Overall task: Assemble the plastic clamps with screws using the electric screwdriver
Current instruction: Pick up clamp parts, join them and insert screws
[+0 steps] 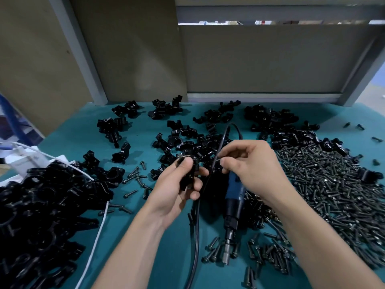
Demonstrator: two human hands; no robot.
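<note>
From where I stand, the work looks to be mid-run, with a great deal left. The person's left hand (177,184) holds a small black plastic clamp (188,174) up above the teal bench mat (166,268), thumb and fingers curled round it. The right hand (254,163) pinches what seems to be a short dark screw (216,161) between thumb and forefinger, its tip just beside the clamp; it is too blurred to tell whether it has entered the hole.

The blue-bodied electric screwdriver (234,197) lies on the mat beneath the right wrist, in neither hand, so I judge the driving of this screw not yet done.

A deep heap of black clamps (41,205) sits at the left; I cannot tell whether these are finished. Scattered black clamp pieces (187,140) lie farther back, and a broad heap of dark flanged screws (333,184) spreads to the right.

The held clamp is glossy, blocky, and mostly hidden by fingers.
</note>
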